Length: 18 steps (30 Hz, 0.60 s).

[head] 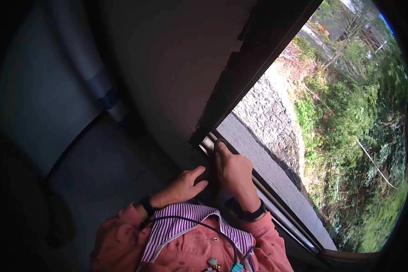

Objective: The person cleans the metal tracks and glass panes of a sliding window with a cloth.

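Observation:
My right hand (233,166) is closed on a dark cloth (212,176) and presses it at the near corner of a metal sliding-window track (208,144). My left hand (185,185) is just left of it, thumb and fingers around the dark, shadowed part of what seems to be the same cloth. The track runs from that corner down to the lower right, past my right forearm. A dark window frame (251,74) rises from the corner to the upper right. Both wrists wear black bands.
Outside the opening lie a concrete ledge (275,170), a gravel strip (272,108) and green shrubs (346,112). A pale wall (170,68) stands left of the frame. A black cable (76,142) runs through the dim area at left; another cable (204,224) crosses my chest.

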Each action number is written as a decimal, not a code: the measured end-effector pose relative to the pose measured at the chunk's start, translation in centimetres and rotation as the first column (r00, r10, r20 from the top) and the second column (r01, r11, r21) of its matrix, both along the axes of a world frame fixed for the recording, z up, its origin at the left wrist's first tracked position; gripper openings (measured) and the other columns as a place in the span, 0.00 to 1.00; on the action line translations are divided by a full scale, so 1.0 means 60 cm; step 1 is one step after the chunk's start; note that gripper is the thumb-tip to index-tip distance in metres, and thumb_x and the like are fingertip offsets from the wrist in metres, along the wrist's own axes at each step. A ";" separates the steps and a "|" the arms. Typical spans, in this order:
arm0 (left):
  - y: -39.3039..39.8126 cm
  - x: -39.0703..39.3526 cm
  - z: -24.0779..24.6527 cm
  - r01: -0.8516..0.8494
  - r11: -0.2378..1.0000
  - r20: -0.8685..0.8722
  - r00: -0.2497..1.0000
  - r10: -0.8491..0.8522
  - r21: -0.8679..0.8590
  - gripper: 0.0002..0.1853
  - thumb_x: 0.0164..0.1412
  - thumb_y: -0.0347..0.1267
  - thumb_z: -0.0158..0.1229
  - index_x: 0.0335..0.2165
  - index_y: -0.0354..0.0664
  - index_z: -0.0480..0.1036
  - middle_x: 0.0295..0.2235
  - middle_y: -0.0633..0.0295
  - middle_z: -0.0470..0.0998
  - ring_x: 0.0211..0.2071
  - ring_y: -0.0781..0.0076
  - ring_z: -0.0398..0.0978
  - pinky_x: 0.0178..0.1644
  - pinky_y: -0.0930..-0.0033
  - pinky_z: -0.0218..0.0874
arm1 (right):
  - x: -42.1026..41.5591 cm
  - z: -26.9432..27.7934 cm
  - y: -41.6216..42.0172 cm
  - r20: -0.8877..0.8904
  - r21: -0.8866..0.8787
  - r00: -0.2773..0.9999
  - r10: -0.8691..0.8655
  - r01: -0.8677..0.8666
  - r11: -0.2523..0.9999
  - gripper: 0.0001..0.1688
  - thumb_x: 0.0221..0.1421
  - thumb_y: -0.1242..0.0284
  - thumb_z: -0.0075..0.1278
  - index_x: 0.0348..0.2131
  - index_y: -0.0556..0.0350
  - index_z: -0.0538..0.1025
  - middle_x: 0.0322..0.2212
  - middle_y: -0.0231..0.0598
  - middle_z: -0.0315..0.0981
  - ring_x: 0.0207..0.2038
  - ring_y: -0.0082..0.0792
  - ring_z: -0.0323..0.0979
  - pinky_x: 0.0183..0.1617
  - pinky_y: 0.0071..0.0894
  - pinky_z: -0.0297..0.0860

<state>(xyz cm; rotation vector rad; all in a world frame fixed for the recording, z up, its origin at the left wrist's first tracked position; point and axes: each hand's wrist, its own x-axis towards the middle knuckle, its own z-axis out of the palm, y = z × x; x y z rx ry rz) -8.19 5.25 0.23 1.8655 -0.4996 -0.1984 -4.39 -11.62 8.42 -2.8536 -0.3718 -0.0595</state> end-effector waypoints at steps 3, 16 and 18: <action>0.002 0.008 -0.009 -0.098 0.989 -0.050 0.994 0.093 -0.109 0.13 0.57 0.29 0.57 0.38 0.33 0.66 0.32 0.43 0.75 0.36 0.43 0.75 0.38 0.58 0.66 | 0.013 -0.015 0.023 0.086 0.068 0.994 0.073 -0.079 0.995 0.25 0.56 0.66 0.45 0.52 0.58 0.70 0.14 0.47 0.72 0.17 0.48 0.73 0.21 0.45 0.68; 0.015 -0.005 0.005 0.213 0.977 -0.056 0.976 -0.212 0.001 0.17 0.56 0.31 0.57 0.41 0.31 0.68 0.35 0.42 0.75 0.38 0.43 0.75 0.41 0.56 0.66 | -0.074 -0.007 -0.028 -0.133 -0.058 0.986 -0.100 0.093 0.994 0.16 0.55 0.69 0.46 0.42 0.57 0.71 0.15 0.50 0.72 0.20 0.54 0.72 0.23 0.52 0.66; 0.011 -0.001 0.003 0.200 0.977 -0.045 0.979 -0.197 0.074 0.16 0.55 0.30 0.58 0.41 0.32 0.69 0.33 0.45 0.76 0.36 0.46 0.76 0.40 0.59 0.67 | -0.065 0.006 -0.015 -0.151 0.027 0.984 -0.093 0.098 0.995 0.18 0.54 0.68 0.46 0.44 0.56 0.71 0.16 0.49 0.72 0.20 0.53 0.72 0.23 0.51 0.65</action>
